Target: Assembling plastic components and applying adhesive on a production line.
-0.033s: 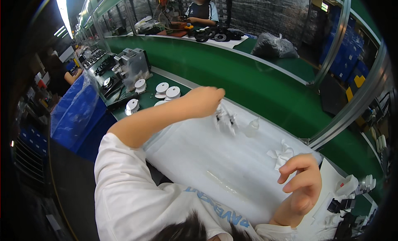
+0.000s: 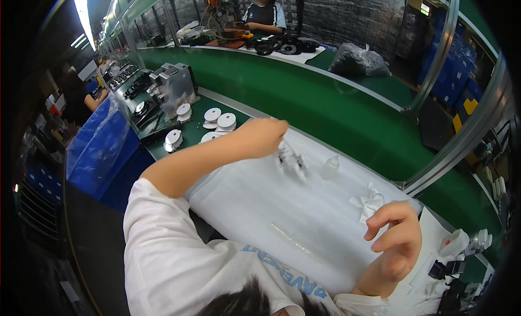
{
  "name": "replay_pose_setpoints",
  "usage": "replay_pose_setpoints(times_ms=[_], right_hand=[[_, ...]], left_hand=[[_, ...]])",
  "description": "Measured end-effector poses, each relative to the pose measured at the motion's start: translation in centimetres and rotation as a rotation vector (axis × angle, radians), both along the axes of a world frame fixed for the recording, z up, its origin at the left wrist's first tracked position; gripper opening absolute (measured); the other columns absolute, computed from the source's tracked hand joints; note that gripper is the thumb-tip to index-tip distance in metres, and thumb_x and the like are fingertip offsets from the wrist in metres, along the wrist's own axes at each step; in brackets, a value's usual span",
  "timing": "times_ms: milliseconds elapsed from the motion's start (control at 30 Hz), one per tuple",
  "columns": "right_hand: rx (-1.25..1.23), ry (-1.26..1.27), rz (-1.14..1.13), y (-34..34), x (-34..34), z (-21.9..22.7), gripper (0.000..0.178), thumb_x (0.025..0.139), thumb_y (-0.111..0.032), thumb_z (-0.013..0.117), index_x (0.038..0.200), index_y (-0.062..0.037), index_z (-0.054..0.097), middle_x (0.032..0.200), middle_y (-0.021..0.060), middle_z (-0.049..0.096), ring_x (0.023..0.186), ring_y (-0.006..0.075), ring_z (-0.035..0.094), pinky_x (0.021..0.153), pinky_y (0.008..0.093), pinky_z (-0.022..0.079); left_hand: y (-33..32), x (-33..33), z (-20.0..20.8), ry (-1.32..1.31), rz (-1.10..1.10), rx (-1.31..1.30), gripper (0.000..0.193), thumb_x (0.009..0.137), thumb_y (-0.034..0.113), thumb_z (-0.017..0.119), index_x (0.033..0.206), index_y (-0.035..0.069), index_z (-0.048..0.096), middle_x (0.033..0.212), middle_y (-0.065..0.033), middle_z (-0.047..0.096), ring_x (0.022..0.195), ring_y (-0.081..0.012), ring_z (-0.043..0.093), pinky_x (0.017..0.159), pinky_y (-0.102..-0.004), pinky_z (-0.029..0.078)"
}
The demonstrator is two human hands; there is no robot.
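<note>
My left hand [image 2: 266, 138] reaches across the white-covered worktop [image 2: 244, 199], fingers closed. From them hangs a blurred white part with small dark spots [image 2: 291, 161], its kind hard to make out. Just right of that part stands a small translucent squeeze bottle [image 2: 330, 167]. Over the worktop's right end, my right hand [image 2: 396, 242] is raised with bent fingers apart and nothing visible in them. A crumpled white tissue or cloth [image 2: 370, 202] lies beside its fingertips.
Several round white-topped parts [image 2: 226, 121] sit on the green bench at left, near a grey machine [image 2: 172, 82]. A blue-lined bin [image 2: 100, 153] stands left. A metal post [image 2: 453, 137] and green barrier border the far side. Another person works beyond it.
My left hand has shifted slightly left and down, and the white part with it. My right hand has barely moved.
</note>
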State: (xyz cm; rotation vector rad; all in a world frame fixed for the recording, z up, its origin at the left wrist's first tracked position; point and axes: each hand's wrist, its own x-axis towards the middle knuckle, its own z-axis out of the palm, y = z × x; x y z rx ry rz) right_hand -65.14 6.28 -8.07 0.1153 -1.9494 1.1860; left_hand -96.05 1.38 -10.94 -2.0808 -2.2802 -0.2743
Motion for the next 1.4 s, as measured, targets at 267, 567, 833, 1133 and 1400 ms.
replay_pose_setpoints(times_ms=[267,567,833,1133,1400], right_hand=[[0.014,-0.004,-0.073,-0.1,-0.6,0.4,0.056,0.08,-0.059,0.046,0.071,-0.0057,0.059,0.087,0.0136,0.057,0.063,0.0191,0.053,0.054,0.0265,0.043],[0.049,0.085,-0.186,0.3,1.1,0.8,0.042,0.076,-0.048,0.06,0.074,-0.0059,0.055,0.078,0.0127,0.056,0.057,0.0158,0.048,0.053,0.0263,0.037],[0.284,0.224,-0.05,-2.4,4.8,5.5,0.022,0.079,-0.034,0.058,0.085,-0.0158,0.049,0.086,0.0054,0.048,0.063,0.0128,0.04,0.062,0.0289,0.028],[0.433,0.088,0.02,-7.0,0.5,9.0,0.03,0.079,-0.038,0.06,0.08,-0.0081,0.054,0.091,0.0158,0.051,0.069,0.018,0.05,0.062,0.0277,0.038],[0.351,-0.171,0.055,-11.1,-4.2,11.7,0.031,0.079,-0.03,0.063,0.089,-0.0021,0.053,0.094,0.0223,0.053,0.073,0.0228,0.053,0.063,0.0328,0.043]], left_hand=[[-10.6,-4.6,-4.4,-0.377,0.258,-0.172,0.014,0.078,0.016,0.059,0.087,0.005,0.057,0.079,-0.0128,0.059,0.073,-0.0283,0.057,0.065,-0.0375,0.045],[-17.1,-3.4,1.7,-0.246,0.184,0.365,0.023,0.072,0.012,0.063,0.093,0.003,0.057,0.088,-0.0103,0.055,0.083,-0.0244,0.053,0.072,-0.0326,0.042],[-21.1,-1.0,10.5,-0.839,-0.371,0.681,0.033,0.083,0.027,0.052,0.09,-0.004,0.055,0.089,-0.0129,0.055,0.077,-0.0153,0.052,0.067,-0.0253,0.039],[-18.9,7.0,12.6,-0.389,-0.358,0.435,0.028,0.081,0.026,0.052,0.081,-0.002,0.052,0.08,-0.0114,0.051,0.067,-0.0157,0.047,0.059,-0.0258,0.035],[-24.3,3.5,16.4,0.054,-0.285,0.253,0.025,0.079,0.025,0.052,0.074,0.001,0.049,0.072,-0.0101,0.048,0.058,-0.0161,0.043,0.051,-0.0262,0.032]])
